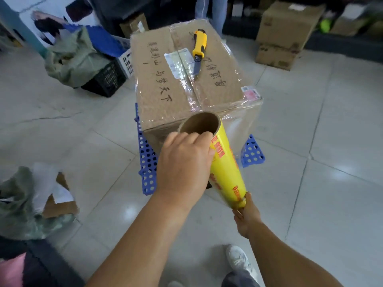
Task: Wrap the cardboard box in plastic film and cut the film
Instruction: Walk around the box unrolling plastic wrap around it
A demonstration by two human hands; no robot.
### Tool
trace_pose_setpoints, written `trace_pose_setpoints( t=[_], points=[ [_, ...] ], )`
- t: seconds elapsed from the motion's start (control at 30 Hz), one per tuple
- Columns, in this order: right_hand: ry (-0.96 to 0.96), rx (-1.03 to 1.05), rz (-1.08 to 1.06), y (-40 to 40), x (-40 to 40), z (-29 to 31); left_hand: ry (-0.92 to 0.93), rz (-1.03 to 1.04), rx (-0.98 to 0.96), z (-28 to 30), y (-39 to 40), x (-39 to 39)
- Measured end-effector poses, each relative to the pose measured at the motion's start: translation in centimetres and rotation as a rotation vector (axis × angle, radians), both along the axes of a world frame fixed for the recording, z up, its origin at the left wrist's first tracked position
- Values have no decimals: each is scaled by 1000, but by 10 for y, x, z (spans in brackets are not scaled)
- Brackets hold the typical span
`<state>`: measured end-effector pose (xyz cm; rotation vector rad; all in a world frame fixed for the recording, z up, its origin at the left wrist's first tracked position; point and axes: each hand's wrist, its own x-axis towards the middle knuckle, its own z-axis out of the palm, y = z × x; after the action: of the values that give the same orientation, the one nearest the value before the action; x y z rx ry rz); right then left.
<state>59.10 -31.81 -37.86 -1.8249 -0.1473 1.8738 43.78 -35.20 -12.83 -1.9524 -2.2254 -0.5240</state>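
Observation:
A large cardboard box (165, 79) with handwritten characters stands on a blue perforated pallet (147, 162). Clear plastic film (240, 125) clings to its right side and near right corner. A yellow utility knife (199, 46) lies on the box top, blade out toward me. I hold a yellow film roll (228, 172) with a cardboard core, tilted in front of the box's near face. My left hand (182, 164) grips its upper end. My right hand (247, 216) grips its lower end. Film stretches from the roll to the box.
A black crate (107, 79) and a white crate with green cloth and blue items sit at the left rear. Cardboard boxes (286, 32) are stacked at the back right. Torn cardboard and cloth (31, 199) lie at the near left. The floor is tiled. My shoe (238, 259) is below.

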Motion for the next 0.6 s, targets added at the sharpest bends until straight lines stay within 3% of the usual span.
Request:
trace_pose_setpoints(
  t=[0.6],
  points=[
    [5, 2, -281, -43, -26, -18, -10, -311, -36, 7, 7, -39]
  ],
)
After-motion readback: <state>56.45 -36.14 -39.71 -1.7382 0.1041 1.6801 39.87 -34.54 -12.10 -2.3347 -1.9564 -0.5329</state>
